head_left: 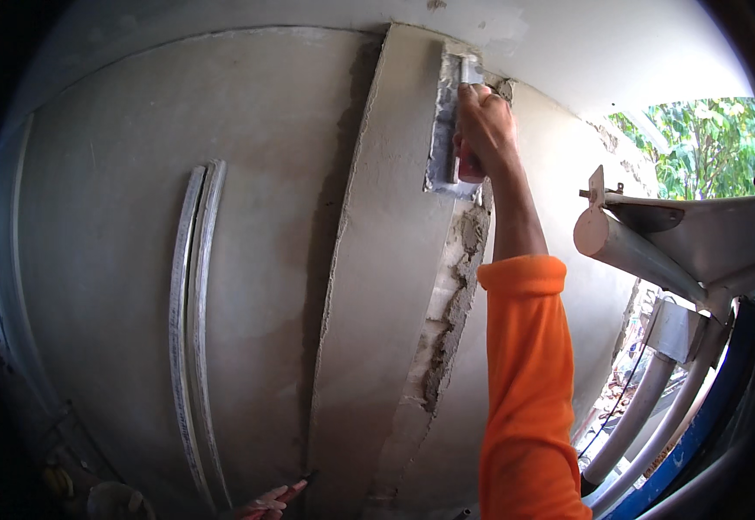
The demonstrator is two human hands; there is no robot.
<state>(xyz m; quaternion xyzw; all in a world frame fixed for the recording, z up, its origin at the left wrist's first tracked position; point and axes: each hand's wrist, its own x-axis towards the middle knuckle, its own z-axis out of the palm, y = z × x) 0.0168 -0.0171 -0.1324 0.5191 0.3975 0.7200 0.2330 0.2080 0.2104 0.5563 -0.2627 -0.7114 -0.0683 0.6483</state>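
Note:
High on the wall, my right hand (492, 130) is closed around the handle of a plastering trowel (440, 143). The trowel's long metal blade lies against the upper right edge of a raised plastered strip (386, 208), just below the ceiling. Grey mortar smears the blade. Beneath it runs a rough channel (447, 316) with broken mortar along its side. At the lower edge, my left hand (272, 504) shows only in part, its fingers closed near the foot of the strip. A small dark tip sticks out beyond them; what it belongs to cannot be made out.
Two long pale straightedges (188, 329) stand upright against the plastered wall (256, 260) on the left. Metal tubing (642, 260) with a round end and a blue bar (694, 442) crowd the right side. Foliage (707, 147) shows through an opening. The ceiling (551, 52) is close above the trowel.

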